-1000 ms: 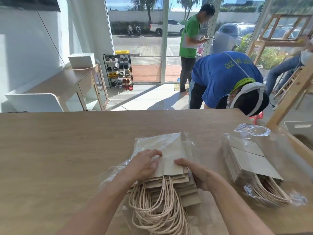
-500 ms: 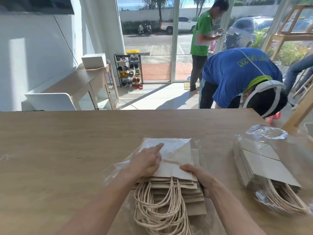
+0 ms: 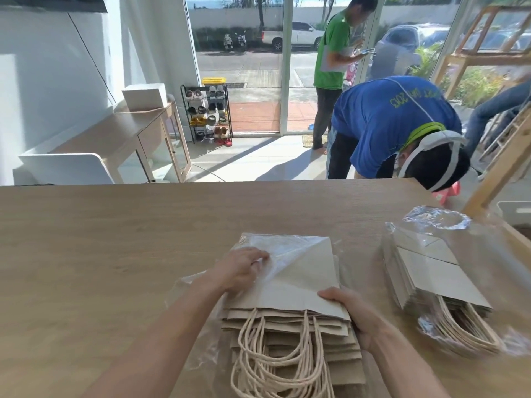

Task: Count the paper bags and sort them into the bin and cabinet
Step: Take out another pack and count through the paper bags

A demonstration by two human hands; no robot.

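A stack of flat brown paper bags (image 3: 298, 285) with rope handles lies on the wooden table (image 3: 115, 254) in front of me, half out of a clear plastic wrap (image 3: 287, 248). My left hand (image 3: 241, 268) pinches the wrap at the stack's upper left. My right hand (image 3: 347, 308) grips the stack's right edge, thumb on the top bag. A second stack of paper bags (image 3: 436, 280), still in clear plastic, lies to the right.
Beyond the table's far edge a person in a blue shirt (image 3: 385, 124) bends down and another in a green shirt (image 3: 333, 53) stands by the glass door. A wooden cabinet (image 3: 138, 133), shoe rack (image 3: 208, 113) and wooden frames (image 3: 500, 156) stand behind.
My left hand has moved up the stack and taken hold of the plastic wrap, peeling it back. My right hand has shifted to the stack's right edge. The camera has tilted slightly.
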